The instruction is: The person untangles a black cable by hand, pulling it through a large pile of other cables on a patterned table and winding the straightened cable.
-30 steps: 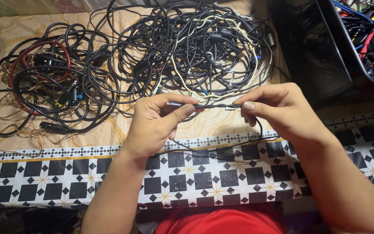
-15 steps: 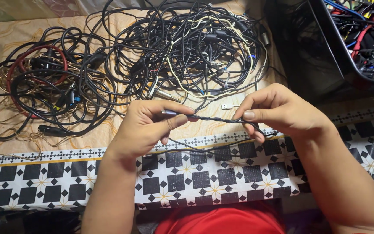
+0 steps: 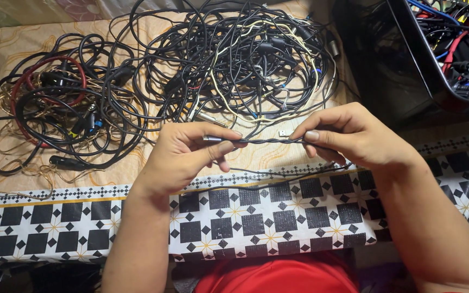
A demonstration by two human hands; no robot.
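Note:
A thin black twisted cable [image 3: 270, 141] is stretched level between both hands above the table's near edge. My left hand [image 3: 183, 157] pinches its end by a small metal plug, thumb and fingers closed on it. My right hand [image 3: 348, 135] pinches the other end of the taut stretch, and the cable's slack runs from there down onto the patterned cloth. Beyond the hands lies a big tangle of black, cream and white cables [image 3: 245, 59].
A second heap of black, red and gold cables [image 3: 55, 108] lies at the left on the beige cloth. A black bin [image 3: 424, 59] holding more coloured cables stands at the top right. A black-and-white patterned cloth [image 3: 256, 217] covers the near edge.
The hands drew slightly apart, pulling the twisted cable straight and taut. The loop under my right hand has dropped flatter onto the cloth.

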